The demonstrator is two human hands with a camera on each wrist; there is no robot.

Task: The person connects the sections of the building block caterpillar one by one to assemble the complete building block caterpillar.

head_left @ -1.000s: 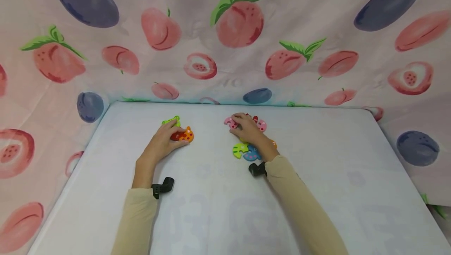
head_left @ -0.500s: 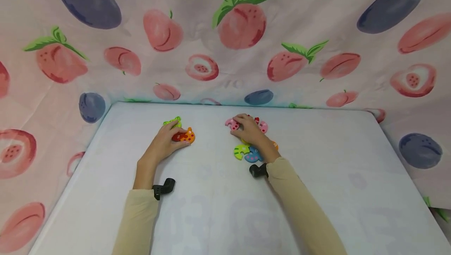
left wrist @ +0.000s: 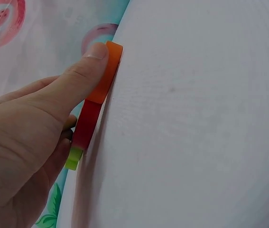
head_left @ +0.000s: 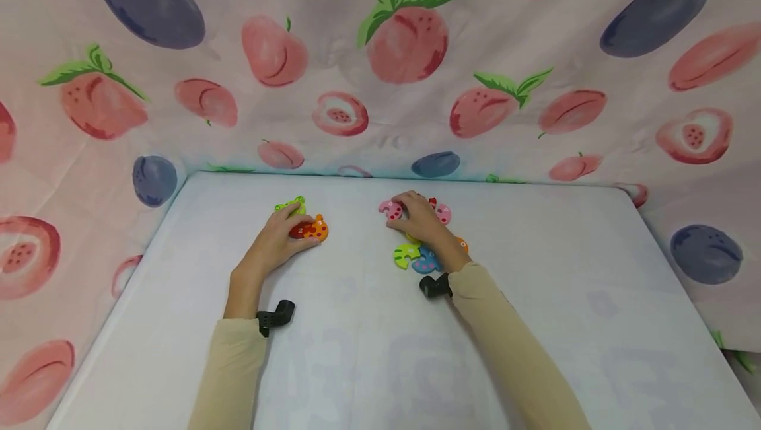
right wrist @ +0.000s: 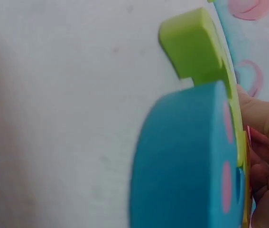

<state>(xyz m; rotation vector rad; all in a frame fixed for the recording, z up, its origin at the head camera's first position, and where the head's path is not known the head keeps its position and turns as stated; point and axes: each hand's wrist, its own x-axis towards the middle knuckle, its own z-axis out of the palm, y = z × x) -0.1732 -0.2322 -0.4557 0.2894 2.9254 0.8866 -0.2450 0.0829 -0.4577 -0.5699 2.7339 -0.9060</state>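
On the left of the white tabletop, my left hand [head_left: 270, 240] grips a flat orange puzzle piece [head_left: 322, 228] with red dots, joined to a red piece [head_left: 299, 230] marked with a number. A bright green piece [head_left: 299, 203] lies at its fingertips. In the left wrist view the thumb presses the orange piece's edge [left wrist: 111, 71]. My right hand [head_left: 423, 224] pinches a pink spotted puzzle piece [head_left: 389, 209] between thumb and fingers. Under its wrist lie a striped green piece [head_left: 404, 255] and a blue piece [head_left: 425, 261], partly covered; the blue one looms large [right wrist: 177, 161] in the right wrist view.
Another pink piece [head_left: 443, 213] and a red bit [head_left: 433, 203] show beyond the right hand. An orange piece [head_left: 463, 244] peeks out beside the right wrist. A fruit-print cloth [head_left: 380, 119] rises behind the white table [head_left: 345, 351]. Each wrist wears a black camera.
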